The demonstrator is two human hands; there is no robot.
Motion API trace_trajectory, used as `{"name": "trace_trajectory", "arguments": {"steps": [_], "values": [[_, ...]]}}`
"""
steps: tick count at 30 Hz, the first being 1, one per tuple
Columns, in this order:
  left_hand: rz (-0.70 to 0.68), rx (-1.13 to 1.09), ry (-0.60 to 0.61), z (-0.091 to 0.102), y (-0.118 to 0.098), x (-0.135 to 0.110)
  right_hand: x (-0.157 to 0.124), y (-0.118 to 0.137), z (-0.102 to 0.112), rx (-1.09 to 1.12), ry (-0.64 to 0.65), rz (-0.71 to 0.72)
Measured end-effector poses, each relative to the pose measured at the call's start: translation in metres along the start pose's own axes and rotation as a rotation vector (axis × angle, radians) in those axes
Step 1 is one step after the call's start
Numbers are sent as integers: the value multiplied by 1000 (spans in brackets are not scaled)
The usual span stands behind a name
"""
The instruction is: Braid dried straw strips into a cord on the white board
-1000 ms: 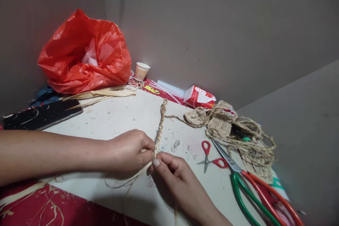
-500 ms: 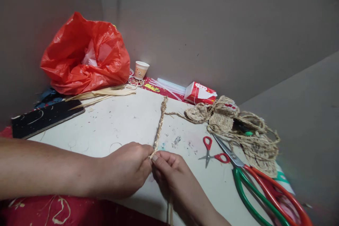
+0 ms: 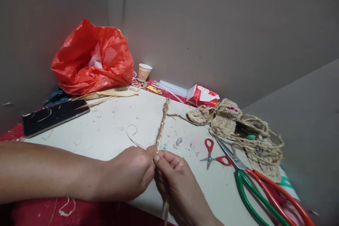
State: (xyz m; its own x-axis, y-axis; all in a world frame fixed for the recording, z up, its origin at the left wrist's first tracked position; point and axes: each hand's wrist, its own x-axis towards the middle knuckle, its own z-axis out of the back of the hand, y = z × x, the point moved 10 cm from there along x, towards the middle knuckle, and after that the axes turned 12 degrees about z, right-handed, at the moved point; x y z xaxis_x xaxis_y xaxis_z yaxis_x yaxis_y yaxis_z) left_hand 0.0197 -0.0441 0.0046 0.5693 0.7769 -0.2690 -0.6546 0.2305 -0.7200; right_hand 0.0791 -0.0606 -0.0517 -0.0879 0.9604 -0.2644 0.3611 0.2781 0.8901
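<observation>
Grey walls (image 3: 212, 35) meet in a corner behind the white worktop (image 3: 113, 116). Beyond its far left edge sits the red plastic bag (image 3: 116, 63), its mouth open. Along the right edge lie the woven straw pieces (image 3: 225, 122) in a loose heap, and the large scissors (image 3: 239, 165) rest closer to the near right part, blades pointing to the far edge.

Near the middle of the near edge, the left hand (image 3: 129, 173) is clenched at the near end of the straw braid (image 3: 162, 127); which strand it grasps is hidden by its back. The right hand (image 3: 176, 174) pinches the same end between thumb and finger. The braid runs straight from both hands toward the far edge.

For an even plait, it would be good that the pinch is firm and close to the last crossing, with equal pull on every strand. The small scissors (image 3: 209, 159) lie just beside the large ones. Loose strands (image 3: 165, 210) hang below the right hand toward the near edge; they could tangle, so they are better separated first.
</observation>
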Motion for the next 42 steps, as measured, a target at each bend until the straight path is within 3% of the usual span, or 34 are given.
{"name": "trace_trajectory", "arguments": {"steps": [4,7,9,10,13,15,19,24,30,33,38,42], "values": [[91,-25,62,16,3,-6,1,-1,1,-22,27,11],[128,-37,-95,47,7,-3,2,1,-1,-9,45,-9],[89,-118,-161,57,6,3,2,3,-3,-20,55,-27],[89,-185,-106,50,9,8,2,5,-4,-32,63,-31],[201,-403,233,4,22,21,4,11,-4,-105,101,-23],[242,-455,325,-14,28,26,5,13,-1,-194,134,-24],[202,-422,317,-16,32,33,8,20,4,-504,230,2],[257,-467,367,-14,38,38,8,31,5,-908,287,130],[296,-482,475,-18,35,37,2,33,9,-1264,210,211],[282,-525,466,-16,34,38,1,33,7,-1306,224,219],[295,-559,427,-17,37,38,2,36,4,-1176,318,208],[313,-536,407,-18,38,37,4,47,10,-1104,283,210]]}}
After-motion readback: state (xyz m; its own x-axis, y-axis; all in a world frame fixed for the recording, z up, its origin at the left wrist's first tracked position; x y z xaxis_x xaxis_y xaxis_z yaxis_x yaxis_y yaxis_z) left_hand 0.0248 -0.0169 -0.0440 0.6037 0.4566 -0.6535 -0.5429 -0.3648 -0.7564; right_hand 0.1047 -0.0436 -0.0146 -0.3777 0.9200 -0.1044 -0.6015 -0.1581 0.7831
